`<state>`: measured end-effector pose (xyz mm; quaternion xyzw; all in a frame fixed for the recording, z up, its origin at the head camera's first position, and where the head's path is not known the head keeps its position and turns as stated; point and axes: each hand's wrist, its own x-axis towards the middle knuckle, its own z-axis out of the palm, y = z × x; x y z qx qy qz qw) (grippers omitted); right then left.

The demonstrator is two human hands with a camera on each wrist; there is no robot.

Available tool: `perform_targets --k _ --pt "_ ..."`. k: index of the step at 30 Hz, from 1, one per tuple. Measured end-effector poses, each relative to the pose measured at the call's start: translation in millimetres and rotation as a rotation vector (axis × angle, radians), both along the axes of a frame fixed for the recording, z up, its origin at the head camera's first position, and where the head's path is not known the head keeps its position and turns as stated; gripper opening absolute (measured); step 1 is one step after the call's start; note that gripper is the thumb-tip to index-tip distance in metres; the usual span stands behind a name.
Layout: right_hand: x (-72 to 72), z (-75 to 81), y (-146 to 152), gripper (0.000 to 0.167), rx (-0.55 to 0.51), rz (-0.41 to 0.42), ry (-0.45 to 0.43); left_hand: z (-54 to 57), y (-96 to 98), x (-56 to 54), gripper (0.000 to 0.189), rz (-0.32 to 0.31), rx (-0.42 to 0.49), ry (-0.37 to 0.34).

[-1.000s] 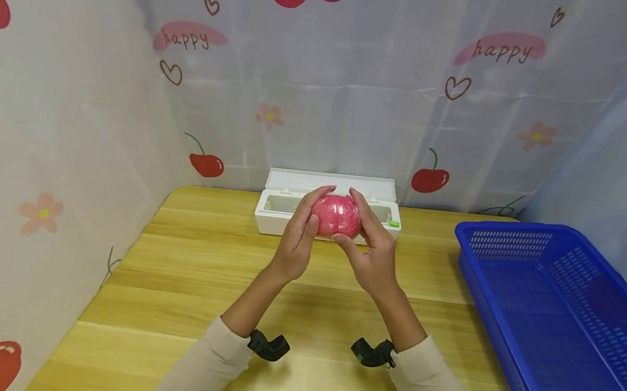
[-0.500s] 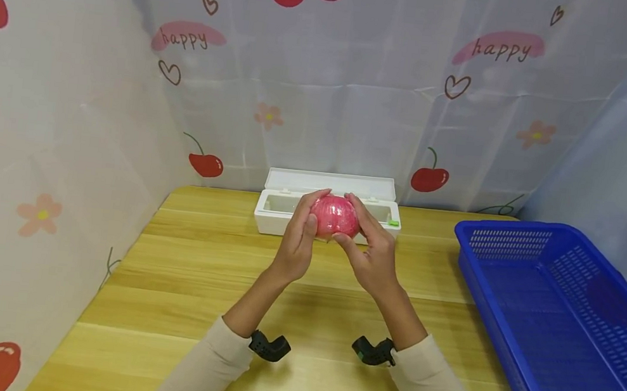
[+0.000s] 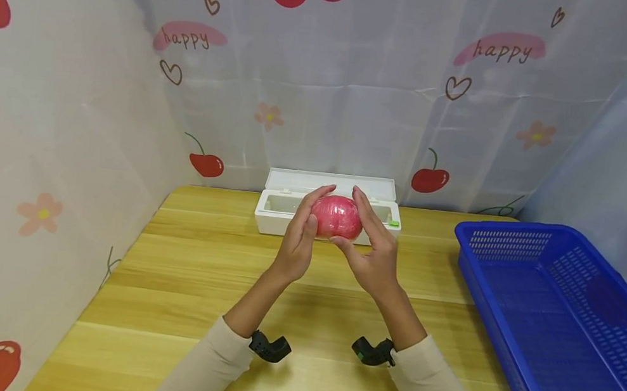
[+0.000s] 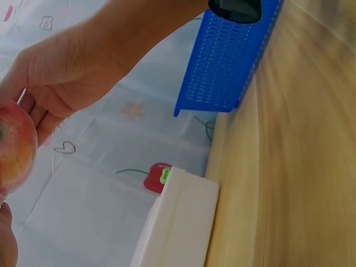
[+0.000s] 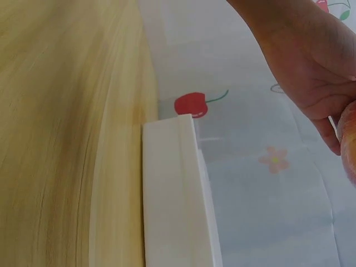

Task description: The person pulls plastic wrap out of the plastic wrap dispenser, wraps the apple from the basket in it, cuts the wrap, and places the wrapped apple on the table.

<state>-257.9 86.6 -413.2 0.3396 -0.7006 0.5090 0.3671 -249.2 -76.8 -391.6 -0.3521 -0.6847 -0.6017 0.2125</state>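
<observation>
A red apple [image 3: 337, 217] under shiny clear film is held up between both hands, above the table. Its left side lies against my left hand [image 3: 299, 238], thumb toward me and fingers reaching along the far side. On the other side my right hand [image 3: 373, 253] holds it, thumb under its near edge and fingers spread around the right. In the left wrist view the apple [image 4: 14, 147] shows a yellowish-red underside. Behind the hands stands a white cling film dispenser [image 3: 271, 223] with its lid raised and a green slider [image 3: 393, 223] at the right end.
A blue plastic basket [image 3: 497, 323] with perforated sides stands on the right of the wooden table [image 3: 178, 283]. A printed curtain [image 3: 349, 129] hangs behind and along both sides. Each wrist wears a black camera mount [image 3: 270, 346].
The right hand's fingers drew in around the apple, then spread wider again. The apple has shifted slightly to the right. The left hand has barely moved.
</observation>
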Motion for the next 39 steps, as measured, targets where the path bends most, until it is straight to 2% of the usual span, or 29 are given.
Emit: perform_targets --k 2,7,10,15,23,30,35,39 --pt "-0.1 0.2 0 0.075 -0.007 -0.022 0.019 0.8 0.0 0.2 0.065 -0.018 -0.008 -0.004" --pt "1.3 0.4 0 0.070 -0.043 0.012 0.009 -8.8 -0.9 -7.3 0.068 -0.049 -0.030 -0.009" --pt "1.2 -1.0 0 0.067 -0.061 0.025 0.001 -19.1 -0.8 -14.9 0.066 -0.047 -0.035 -0.017" --pt "0.9 -4.2 0 0.062 -0.062 0.018 -0.009 -24.8 0.9 -18.2 0.065 -0.051 -0.015 -0.033" --pt "1.8 -2.4 2 0.054 -0.042 0.016 -0.035 -25.4 2.3 -16.9 0.068 0.014 -0.060 -0.038" --pt "-1.9 0.8 4 0.069 0.004 0.060 -0.072 -24.0 -0.5 -17.9 0.068 0.026 -0.007 -0.075" --pt "-3.2 -0.5 4 0.065 0.023 0.099 -0.074 -24.4 -2.0 -19.3 0.067 0.009 0.049 -0.107" --pt "-1.9 -1.2 3 0.060 -0.014 0.109 -0.068 -23.6 -0.3 -20.3 0.070 -0.017 0.055 -0.080"
